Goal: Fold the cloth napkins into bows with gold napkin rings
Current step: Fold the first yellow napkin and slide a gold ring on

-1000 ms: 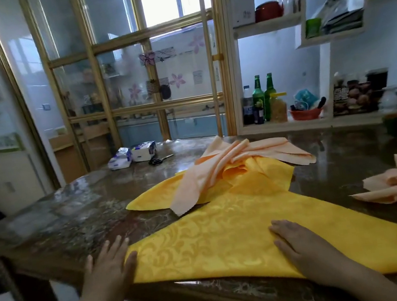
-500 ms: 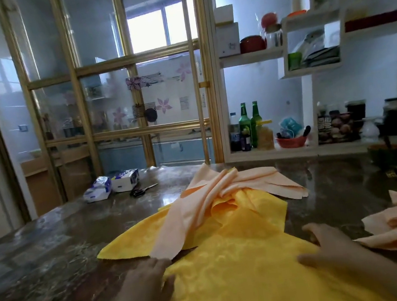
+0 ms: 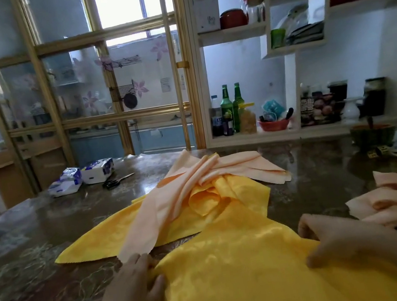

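Dark marbled worktop fills the lower half of the frame, running from the left edge to the right.

Yellow napkin, patterned and glossy, spreads across the bottom centre. Its near part runs out of the bottom of the frame and its far part rises to a point toward frame centre.

Heap at centre, just beyond it: a second yellow cloth, crumpled, with a peach napkin draped over it. One long peach tail runs down-left and ends just above the left hand.

Peach bundle at the right edge, lying on the worktop just beside the right hand (a gold-coloured patch sits on it, too blurred to name).

Right hand, lower right: fingers curled, thumb below, gripping the right edge of the yellow napkin.

Left hand, lower centre-left: fingers curve over the napkin's left edge, thumb spread on the fabric. Cannot tell whether it grips or only presses.

Two tissue packs at mid-left, side by side on the far part of the worktop.

Scissors, dark-handled, just right of the packs.
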The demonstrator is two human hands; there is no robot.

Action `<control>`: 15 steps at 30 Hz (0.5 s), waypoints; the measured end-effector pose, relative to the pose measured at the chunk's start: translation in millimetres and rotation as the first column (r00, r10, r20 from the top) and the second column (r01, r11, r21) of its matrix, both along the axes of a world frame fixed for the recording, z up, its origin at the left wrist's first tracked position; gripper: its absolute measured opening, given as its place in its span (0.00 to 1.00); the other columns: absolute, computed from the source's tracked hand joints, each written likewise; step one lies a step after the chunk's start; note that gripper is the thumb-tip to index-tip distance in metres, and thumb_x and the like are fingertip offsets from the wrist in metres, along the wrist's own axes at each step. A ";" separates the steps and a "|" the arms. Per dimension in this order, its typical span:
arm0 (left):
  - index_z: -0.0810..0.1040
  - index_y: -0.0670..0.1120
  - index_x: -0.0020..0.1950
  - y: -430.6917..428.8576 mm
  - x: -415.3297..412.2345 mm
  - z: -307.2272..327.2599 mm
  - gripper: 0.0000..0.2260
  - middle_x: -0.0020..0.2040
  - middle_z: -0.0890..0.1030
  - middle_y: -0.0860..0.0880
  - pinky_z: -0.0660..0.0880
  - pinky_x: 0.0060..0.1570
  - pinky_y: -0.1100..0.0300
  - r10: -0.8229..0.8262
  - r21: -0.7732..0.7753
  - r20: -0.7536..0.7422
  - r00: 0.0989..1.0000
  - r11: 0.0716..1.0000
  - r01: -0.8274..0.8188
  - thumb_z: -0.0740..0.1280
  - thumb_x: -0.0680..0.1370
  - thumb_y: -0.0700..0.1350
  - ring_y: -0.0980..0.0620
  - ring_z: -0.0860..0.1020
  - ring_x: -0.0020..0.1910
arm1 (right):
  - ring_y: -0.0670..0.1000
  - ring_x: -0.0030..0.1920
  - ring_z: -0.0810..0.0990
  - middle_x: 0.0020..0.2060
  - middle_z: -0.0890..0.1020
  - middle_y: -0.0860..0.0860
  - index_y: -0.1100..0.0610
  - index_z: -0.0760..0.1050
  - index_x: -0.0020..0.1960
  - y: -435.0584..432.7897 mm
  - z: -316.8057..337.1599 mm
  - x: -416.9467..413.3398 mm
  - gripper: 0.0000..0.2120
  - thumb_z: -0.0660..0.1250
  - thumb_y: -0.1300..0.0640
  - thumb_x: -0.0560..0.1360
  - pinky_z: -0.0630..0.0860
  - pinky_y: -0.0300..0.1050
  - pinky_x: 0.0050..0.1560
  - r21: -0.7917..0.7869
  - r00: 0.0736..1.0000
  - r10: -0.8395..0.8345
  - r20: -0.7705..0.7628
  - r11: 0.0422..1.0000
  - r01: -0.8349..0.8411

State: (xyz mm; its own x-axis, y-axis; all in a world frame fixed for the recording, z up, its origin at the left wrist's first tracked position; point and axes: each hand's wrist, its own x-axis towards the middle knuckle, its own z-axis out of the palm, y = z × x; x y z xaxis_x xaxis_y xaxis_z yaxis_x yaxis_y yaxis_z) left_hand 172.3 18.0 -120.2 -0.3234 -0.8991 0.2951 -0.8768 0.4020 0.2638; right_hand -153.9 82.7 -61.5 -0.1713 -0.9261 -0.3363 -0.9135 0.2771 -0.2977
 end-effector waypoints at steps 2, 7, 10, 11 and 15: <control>0.64 0.57 0.53 -5.5 -7.6 5.0 0.09 0.53 0.69 0.57 0.68 0.52 0.66 -0.043 0.080 -0.034 0.998 0.996 0.046 0.62 0.78 0.54 0.59 0.69 0.51 | 0.44 0.55 0.71 0.59 0.71 0.46 0.47 0.65 0.63 -0.1 3.9 -6.7 0.23 0.71 0.51 0.72 0.72 0.37 0.55 0.019 1.000 -0.013 0.001 1.000 0.013; 0.69 0.50 0.61 -35.4 -52.3 13.1 0.15 0.58 0.71 0.52 0.67 0.54 0.65 -0.093 0.233 -0.081 0.992 0.966 0.110 0.66 0.77 0.53 0.55 0.70 0.57 | 0.44 0.50 0.74 0.53 0.74 0.46 0.53 0.70 0.64 -30.5 -7.9 -2.9 0.23 0.71 0.49 0.72 0.73 0.40 0.52 -0.188 0.965 -0.119 0.236 0.968 0.165; 0.68 0.47 0.67 -53.3 -88.1 15.0 0.23 0.65 0.70 0.47 0.66 0.61 0.61 -0.094 0.291 -0.032 0.995 0.952 0.099 0.67 0.75 0.54 0.50 0.69 0.63 | 0.42 0.41 0.73 0.44 0.75 0.45 0.55 0.76 0.58 -46.0 -20.2 5.8 0.18 0.73 0.54 0.70 0.73 0.35 0.41 -0.265 0.949 -0.115 0.293 0.944 0.196; 0.67 0.47 0.68 -58.0 -98.7 16.4 0.24 0.66 0.69 0.47 0.66 0.62 0.60 -0.079 0.314 -0.038 0.996 0.945 0.087 0.68 0.75 0.54 0.49 0.69 0.64 | 0.42 0.41 0.72 0.43 0.75 0.45 0.55 0.76 0.58 -48.5 -22.3 6.4 0.19 0.74 0.56 0.69 0.71 0.33 0.38 -0.286 0.942 -0.108 0.317 0.936 0.204; 0.70 0.47 0.65 -77.7 -126.9 18.8 0.24 0.63 0.69 0.46 0.70 0.60 0.57 0.008 0.355 -0.067 0.998 0.935 0.016 0.68 0.74 0.56 0.48 0.70 0.61 | 0.42 0.43 0.74 0.41 0.73 0.44 0.54 0.77 0.58 -51.7 -25.9 2.1 0.18 0.73 0.59 0.69 0.71 0.34 0.38 -0.278 0.922 -0.065 0.382 0.943 0.182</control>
State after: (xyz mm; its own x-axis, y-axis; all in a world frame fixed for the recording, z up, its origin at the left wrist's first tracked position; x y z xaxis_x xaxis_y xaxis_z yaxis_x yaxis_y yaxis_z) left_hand 45.4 -59.7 -101.4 -0.3177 -0.9479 -0.0224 -0.8511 0.2747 0.4475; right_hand -151.9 31.0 -87.4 -0.2116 -0.9718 -0.1038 -0.6898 0.2237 -0.6885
